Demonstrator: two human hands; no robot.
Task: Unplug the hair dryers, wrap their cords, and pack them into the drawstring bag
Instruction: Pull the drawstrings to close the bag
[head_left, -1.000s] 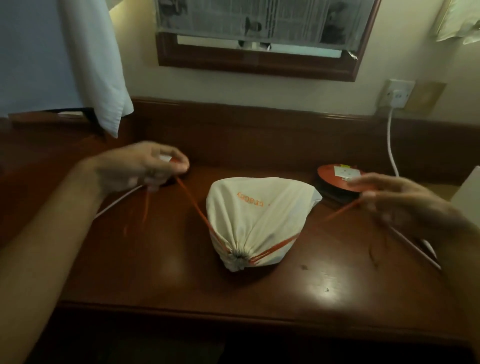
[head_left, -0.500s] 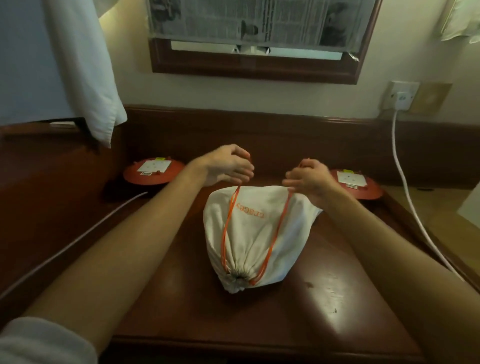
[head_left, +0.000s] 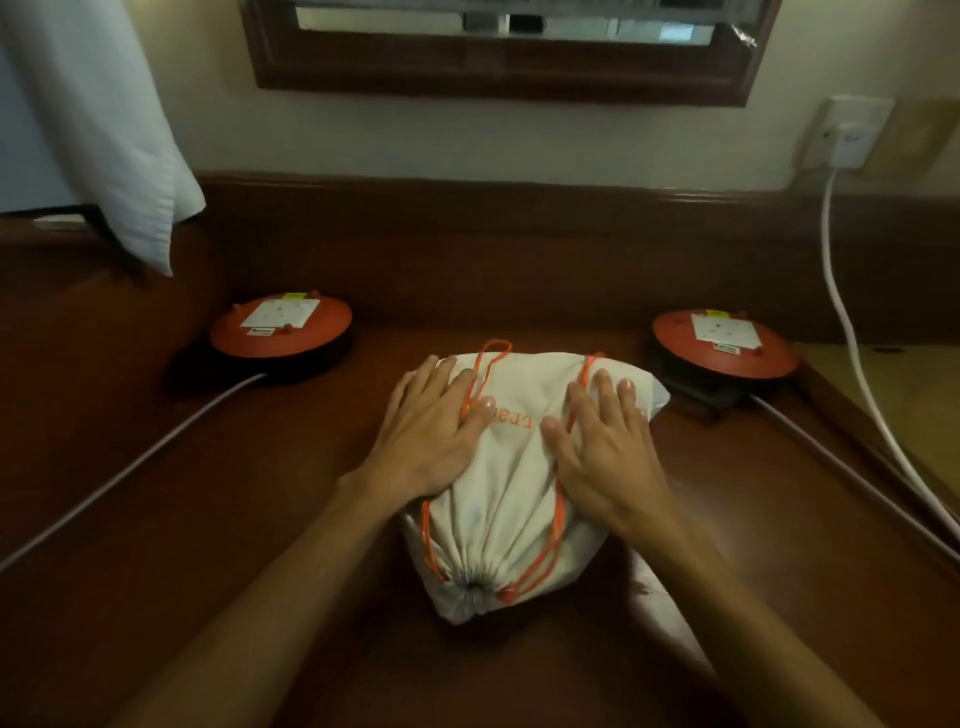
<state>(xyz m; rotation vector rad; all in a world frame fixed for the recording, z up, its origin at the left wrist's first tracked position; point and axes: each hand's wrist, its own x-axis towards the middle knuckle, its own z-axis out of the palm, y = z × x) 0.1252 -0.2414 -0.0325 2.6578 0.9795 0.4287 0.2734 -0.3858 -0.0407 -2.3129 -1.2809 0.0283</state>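
White cloth (head_left: 104, 119): hung at far left, above the desk (head_left: 260, 519) edge.
Left reel (head_left: 280, 325): red disc with a white socket plate, set at the desk's back left; a grey cable (head_left: 130, 467) is run from it toward the near left.
Left hand (head_left: 434, 423): laid flat on the bag's left side, fingers straight and spread, nothing gripped.
Bag (head_left: 511, 499): cream cloth, orange lettering, placed at desk centre; mouth is cinched tight and turned toward the viewer. Orange cords (head_left: 558, 519) are draped over its top, partly under both hands.
Right hand (head_left: 605, 441): laid flat on the bag's right side, fingers spread, nothing gripped.
Right reel (head_left: 724, 345): matching red disc, back right.
Wall outlet (head_left: 849, 135): a white lead (head_left: 841, 312) is plugged in.
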